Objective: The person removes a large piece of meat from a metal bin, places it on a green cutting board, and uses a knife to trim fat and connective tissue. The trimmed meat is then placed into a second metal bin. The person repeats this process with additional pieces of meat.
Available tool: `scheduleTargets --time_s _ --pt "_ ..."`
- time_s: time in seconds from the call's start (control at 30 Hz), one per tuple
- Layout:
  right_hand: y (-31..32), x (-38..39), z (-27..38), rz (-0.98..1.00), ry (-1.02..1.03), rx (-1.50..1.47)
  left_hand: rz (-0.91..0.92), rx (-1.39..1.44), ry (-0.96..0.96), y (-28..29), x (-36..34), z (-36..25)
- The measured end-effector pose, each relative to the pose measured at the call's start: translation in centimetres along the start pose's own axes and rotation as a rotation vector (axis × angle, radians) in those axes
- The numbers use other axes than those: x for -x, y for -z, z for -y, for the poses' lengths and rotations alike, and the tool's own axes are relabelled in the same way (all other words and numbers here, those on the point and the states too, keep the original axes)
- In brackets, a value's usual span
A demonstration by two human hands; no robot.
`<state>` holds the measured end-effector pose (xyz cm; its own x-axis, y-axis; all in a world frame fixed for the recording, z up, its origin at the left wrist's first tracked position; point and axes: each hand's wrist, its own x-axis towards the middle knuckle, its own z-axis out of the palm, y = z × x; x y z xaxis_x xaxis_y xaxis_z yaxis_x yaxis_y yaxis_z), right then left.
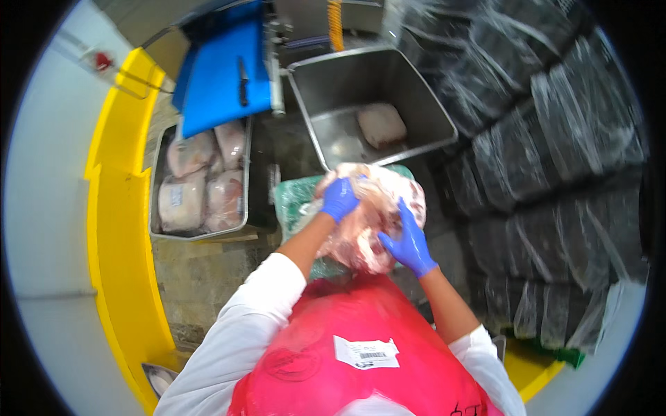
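The meat (371, 223) lies at frame centre, between left hand (340, 199), on its upper left, grip indeterminable, and right hand (411, 244), spread against its right side.

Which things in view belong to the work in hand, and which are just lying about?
Apparently in use:
left hand and right hand, both blue-gloved, on the meat
large raw meat piece
green surface beneath it

Apparently lying by, none touched:
knife on the blue slab
dark plastic-wrapped stacks
metal bin and metal tub, both holding meat; their part is unclear
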<state>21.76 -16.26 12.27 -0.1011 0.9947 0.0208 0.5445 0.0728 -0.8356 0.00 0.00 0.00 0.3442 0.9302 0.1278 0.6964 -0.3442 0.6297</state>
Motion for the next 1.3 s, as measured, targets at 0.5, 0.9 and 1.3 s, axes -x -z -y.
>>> scheduleTargets --time_s 0.5,0.9,1.3 --pt "-5.0 -6.9 2.0 0.170 0.297 0.418 0.344 1.002 0.548 14.1 4.3 -4.7" --pt "-5.9 -7.5 3.0 0.055 0.208 0.181 -0.366 0.096 0.956 20.4 35.5 12.8" --pt "-15.1 -23.7 20.6 -0.044 0.359 0.231 -0.130 0.253 1.333 17.9 54.5 28.6"
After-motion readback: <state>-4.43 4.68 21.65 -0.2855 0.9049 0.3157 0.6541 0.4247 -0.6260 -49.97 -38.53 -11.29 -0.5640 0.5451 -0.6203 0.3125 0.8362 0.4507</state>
